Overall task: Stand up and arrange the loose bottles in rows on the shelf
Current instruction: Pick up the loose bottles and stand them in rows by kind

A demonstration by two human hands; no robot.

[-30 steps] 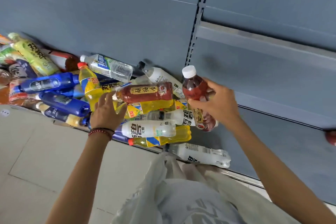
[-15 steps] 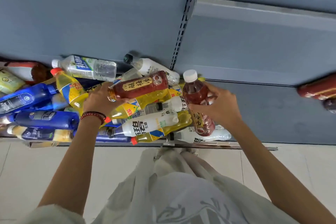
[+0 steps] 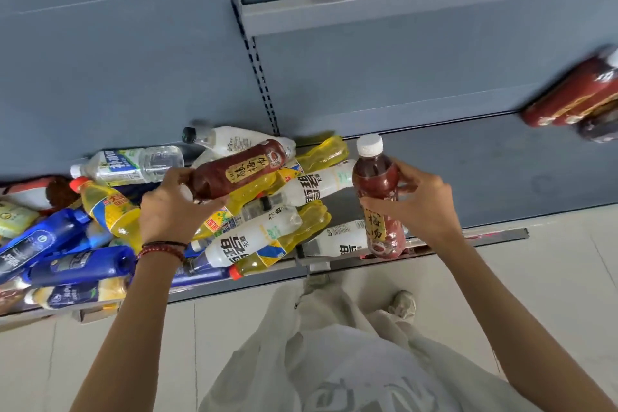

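A heap of loose bottles point(image 3: 254, 211) lies on the low grey shelf point(image 3: 501, 177): blue, yellow, white and clear ones. My left hand point(image 3: 170, 211) grips the neck end of a dark red plum-drink bottle point(image 3: 240, 167) that lies tilted on top of the heap. In my right hand point(image 3: 421, 204) a second dark red bottle point(image 3: 378, 191) with a white cap is held upright, just right of the heap and above the shelf's front edge.
More dark red bottles point(image 3: 575, 100), blurred, lie at the right edge of the shelf. A slotted upright point(image 3: 254, 53) divides the grey back panels, with a higher shelf point(image 3: 401, 7) above. Pale floor tiles point(image 3: 551, 278) and my own legs and shoe point(image 3: 403, 306) are below.
My left hand has closed round the neck end of the lying red bottle and tilted it up. The view has swung right, bringing more of the right-hand shelf into sight. The right hand keeps its bottle upright.
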